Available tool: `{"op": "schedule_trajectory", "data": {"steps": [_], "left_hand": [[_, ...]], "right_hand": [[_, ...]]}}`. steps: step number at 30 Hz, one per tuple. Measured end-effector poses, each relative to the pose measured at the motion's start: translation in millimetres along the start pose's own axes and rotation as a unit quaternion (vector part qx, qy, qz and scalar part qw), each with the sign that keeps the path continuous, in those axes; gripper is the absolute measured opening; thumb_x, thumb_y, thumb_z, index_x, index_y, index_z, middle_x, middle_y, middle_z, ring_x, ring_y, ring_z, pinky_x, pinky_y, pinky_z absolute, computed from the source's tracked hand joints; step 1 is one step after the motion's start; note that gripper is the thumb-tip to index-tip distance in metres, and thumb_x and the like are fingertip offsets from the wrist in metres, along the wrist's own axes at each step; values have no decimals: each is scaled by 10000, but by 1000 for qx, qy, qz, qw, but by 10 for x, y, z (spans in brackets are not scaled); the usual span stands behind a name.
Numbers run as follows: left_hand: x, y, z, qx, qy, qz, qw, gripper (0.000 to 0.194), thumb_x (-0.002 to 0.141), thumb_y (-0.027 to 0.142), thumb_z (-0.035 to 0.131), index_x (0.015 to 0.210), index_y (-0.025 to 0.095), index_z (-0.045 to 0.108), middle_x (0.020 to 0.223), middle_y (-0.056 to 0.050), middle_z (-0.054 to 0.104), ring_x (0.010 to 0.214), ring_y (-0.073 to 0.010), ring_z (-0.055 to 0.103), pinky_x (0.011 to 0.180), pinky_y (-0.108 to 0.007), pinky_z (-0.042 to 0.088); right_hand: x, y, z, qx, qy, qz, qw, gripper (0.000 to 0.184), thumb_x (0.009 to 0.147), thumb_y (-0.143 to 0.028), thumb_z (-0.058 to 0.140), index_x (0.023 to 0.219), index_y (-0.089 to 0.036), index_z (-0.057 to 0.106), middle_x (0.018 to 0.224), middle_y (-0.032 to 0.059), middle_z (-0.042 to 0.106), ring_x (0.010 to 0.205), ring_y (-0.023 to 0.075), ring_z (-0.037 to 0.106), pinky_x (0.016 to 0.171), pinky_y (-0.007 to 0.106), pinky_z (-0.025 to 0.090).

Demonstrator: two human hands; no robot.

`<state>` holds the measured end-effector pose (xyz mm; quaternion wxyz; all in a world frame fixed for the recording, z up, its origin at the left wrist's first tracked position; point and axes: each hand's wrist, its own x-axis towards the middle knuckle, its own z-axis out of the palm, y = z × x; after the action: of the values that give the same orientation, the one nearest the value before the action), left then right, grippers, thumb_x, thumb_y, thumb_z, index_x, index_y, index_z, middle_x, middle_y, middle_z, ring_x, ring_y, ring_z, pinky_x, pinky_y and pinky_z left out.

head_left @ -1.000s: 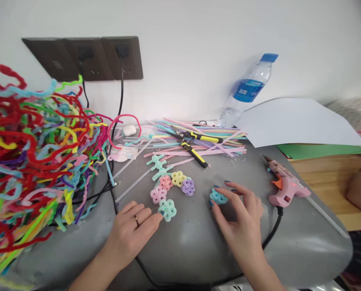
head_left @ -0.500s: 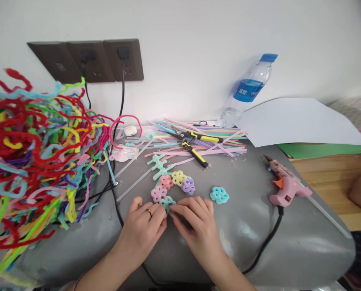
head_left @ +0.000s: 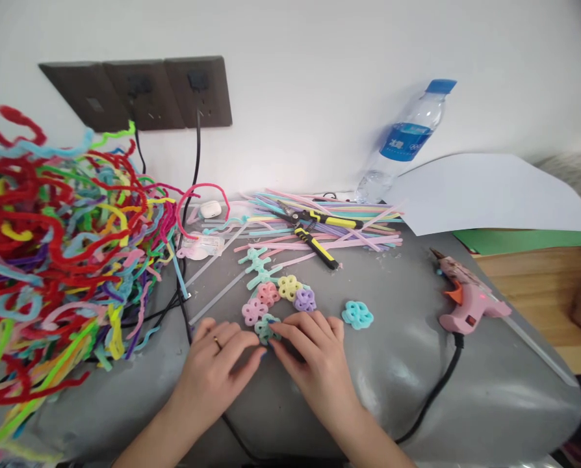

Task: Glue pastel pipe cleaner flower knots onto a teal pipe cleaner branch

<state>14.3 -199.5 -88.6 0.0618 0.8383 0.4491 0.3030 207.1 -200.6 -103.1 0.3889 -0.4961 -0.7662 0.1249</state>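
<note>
My left hand [head_left: 212, 370] and my right hand [head_left: 314, 364] meet over a mint-green flower [head_left: 265, 327] made of cut straw rings, on a grey padded surface [head_left: 407, 390]. Fingertips of both hands pinch the flower's lower edge. It lies in a cluster with a pink flower [head_left: 254, 311], a coral one [head_left: 268, 294], a yellow one [head_left: 289, 286] and a purple one [head_left: 304, 299]. A separate light-blue flower [head_left: 357, 314] lies alone to the right of my right hand. My left hand wears a ring.
A big tangle of coloured pipe cleaners [head_left: 51, 234] fills the left. Pastel straws [head_left: 329, 224] and yellow-handled cutters [head_left: 314, 244] lie at the back. A pink glue gun [head_left: 466, 299] with black cable rests right. A water bottle [head_left: 402, 143], white paper [head_left: 490, 195] and wall sockets [head_left: 139, 91] stand behind.
My right hand left the light-blue flower and moved left to the mint-green flower, joining my left hand. The light-blue flower now lies alone.
</note>
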Motion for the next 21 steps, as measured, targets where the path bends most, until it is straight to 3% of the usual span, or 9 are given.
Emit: {"op": "schedule_trajectory", "data": {"steps": [3, 7, 13, 21], "left_hand": [[35, -205, -120, -19, 11, -23, 999, 122, 981, 103, 512, 994, 197, 589, 898, -26, 638, 859, -166, 613, 837, -309, 445], [75, -441, -133, -18, -26, -8, 999, 211, 980, 139, 552, 1160, 225, 621, 1065, -48, 684, 999, -188, 630, 911, -333, 486], [123, -514, -43, -36, -21, 26, 999, 124, 960, 155, 607, 1033, 224, 680, 960, -22, 726, 876, -167, 661, 828, -315, 520], [125, -502, 6, -70, 5, 18, 997, 100, 952, 152, 616, 933, 223, 684, 845, 10, 736, 770, -138, 676, 780, -293, 500]], "right_hand": [[1, 0, -2, -1, -1, -2, 1000, 109, 1002, -252, 602, 973, -230, 706, 860, 2, 693, 805, 168, 592, 728, 348, 285], [0, -2, 8, -6, -8, 2, 1000, 98, 998, -255, 609, 973, -239, 702, 857, -2, 696, 802, 166, 587, 730, 347, 283], [0, 1, 7, -18, -14, 1, 1000, 71, 984, -236, 626, 971, -237, 696, 867, -7, 696, 812, 160, 607, 737, 347, 294], [-9, -20, 17, -12, -17, 11, 1000, 116, 1000, -260, 604, 943, -239, 702, 849, -5, 700, 795, 157, 603, 733, 352, 283]]}}
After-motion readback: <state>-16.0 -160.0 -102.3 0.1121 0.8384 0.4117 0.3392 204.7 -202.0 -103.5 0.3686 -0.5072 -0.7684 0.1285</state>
